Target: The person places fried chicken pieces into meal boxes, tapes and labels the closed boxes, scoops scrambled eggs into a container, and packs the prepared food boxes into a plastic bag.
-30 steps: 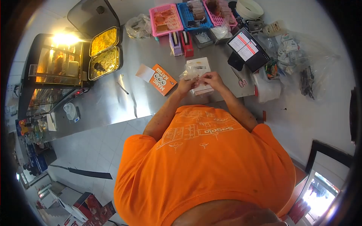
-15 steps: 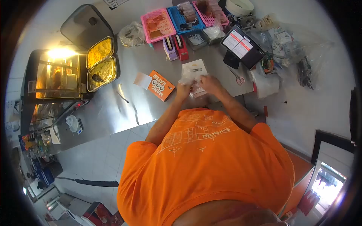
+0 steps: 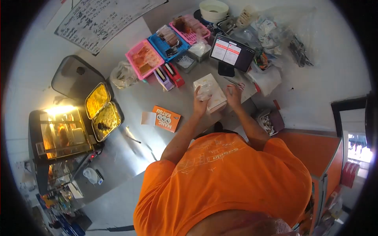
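Observation:
A white box (image 3: 217, 98) lies on the steel counter in front of me. A crumpled clear plastic bag (image 3: 204, 91) rests over its left part, with the fingers of my left hand (image 3: 200, 104) closed on the bag's near edge. My right hand (image 3: 234, 98) is off the box, just to its right, with fingers apart and nothing visible in them. Just beyond those fingertips lie the scissors (image 3: 241, 84); whether the fingers touch them I cannot tell. To the left, a flat orange printed box (image 3: 167, 118) has its white flap folded out.
Behind the box stands a tablet (image 3: 231, 54) on a stand. Tape dispensers (image 3: 173, 74), a pink basket (image 3: 144, 59) and a blue basket (image 3: 168, 42) line the back. An open metal tray (image 3: 106, 122) and a lit glass warmer (image 3: 63, 135) stand left; plastic bags (image 3: 264, 78) lie right.
The view has turned and tilted upward. My right hand has left the plastic bag and moved right toward the scissors. My left hand still holds the bag at the white box.

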{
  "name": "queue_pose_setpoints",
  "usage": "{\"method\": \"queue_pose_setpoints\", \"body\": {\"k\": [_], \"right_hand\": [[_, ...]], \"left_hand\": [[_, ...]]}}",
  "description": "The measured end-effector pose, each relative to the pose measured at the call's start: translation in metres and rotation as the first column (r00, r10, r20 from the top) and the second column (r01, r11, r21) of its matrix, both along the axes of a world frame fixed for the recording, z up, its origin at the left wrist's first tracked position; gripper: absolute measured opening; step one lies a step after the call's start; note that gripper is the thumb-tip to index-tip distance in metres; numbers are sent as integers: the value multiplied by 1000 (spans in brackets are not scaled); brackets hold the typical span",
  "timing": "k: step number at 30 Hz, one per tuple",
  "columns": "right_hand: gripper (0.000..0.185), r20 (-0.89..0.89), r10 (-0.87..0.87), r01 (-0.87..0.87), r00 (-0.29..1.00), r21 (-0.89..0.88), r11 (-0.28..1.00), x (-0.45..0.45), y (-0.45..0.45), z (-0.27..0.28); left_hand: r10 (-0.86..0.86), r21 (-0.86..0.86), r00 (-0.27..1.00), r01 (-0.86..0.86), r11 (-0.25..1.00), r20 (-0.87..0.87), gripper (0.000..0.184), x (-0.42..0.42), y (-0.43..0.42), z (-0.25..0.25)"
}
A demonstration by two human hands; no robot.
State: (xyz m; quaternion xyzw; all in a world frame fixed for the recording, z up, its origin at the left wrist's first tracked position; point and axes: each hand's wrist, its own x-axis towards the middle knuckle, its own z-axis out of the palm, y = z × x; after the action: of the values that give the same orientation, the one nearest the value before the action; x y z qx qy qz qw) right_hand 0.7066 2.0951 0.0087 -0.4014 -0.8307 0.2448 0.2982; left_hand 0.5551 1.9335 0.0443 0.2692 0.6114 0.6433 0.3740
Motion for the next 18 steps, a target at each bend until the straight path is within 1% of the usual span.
{"method": "queue_pose_setpoints", "body": {"k": [1,2,5,6,8,10,12,14,15,17,18], "right_hand": [[31,66,-97,93,993,71,993,7,9,-2],[32,124,-194,175,973,146,974,9,19,-4],[46,211,-278,203,937,319,926,-1,52,23],[49,266,-261,155,928,361,920,-7,62,36],[55,375,-230,50,898,433,900,-22,79,60],[56,411,-169,-32,896,440,897,-36,95,59],[57,448,-101,-117,888,432,894,-47,113,59],[58,490,-19,-207,871,402,892,-54,128,55],[58,486,-13,-220,874,418,882,-55,135,52],[58,467,-43,-179,883,421,889,-56,153,56],[59,459,-56,-161,887,421,893,-56,160,59]], "left_hand": [[-11,-20,1000,12,1000,18,74,6,10,-3],[-14,-15,996,13,1000,-88,75,12,20,-7],[44,-74,921,-79,994,-388,76,24,17,5],[67,-97,872,-130,987,-484,77,30,7,11],[113,-76,734,-219,973,-669,80,24,-22,-2],[30,-192,593,-307,932,-805,85,15,-63,7],[-33,-303,504,-464,832,-863,89,11,-103,0],[-126,-491,568,-554,672,-814,93,1,-142,-28],[-151,-543,610,-531,651,-777,91,1,-155,-25],[-192,-639,691,-476,604,-697,88,0,-172,-21],[-233,-584,620,-451,675,-749,84,-2,-179,-27]]}}
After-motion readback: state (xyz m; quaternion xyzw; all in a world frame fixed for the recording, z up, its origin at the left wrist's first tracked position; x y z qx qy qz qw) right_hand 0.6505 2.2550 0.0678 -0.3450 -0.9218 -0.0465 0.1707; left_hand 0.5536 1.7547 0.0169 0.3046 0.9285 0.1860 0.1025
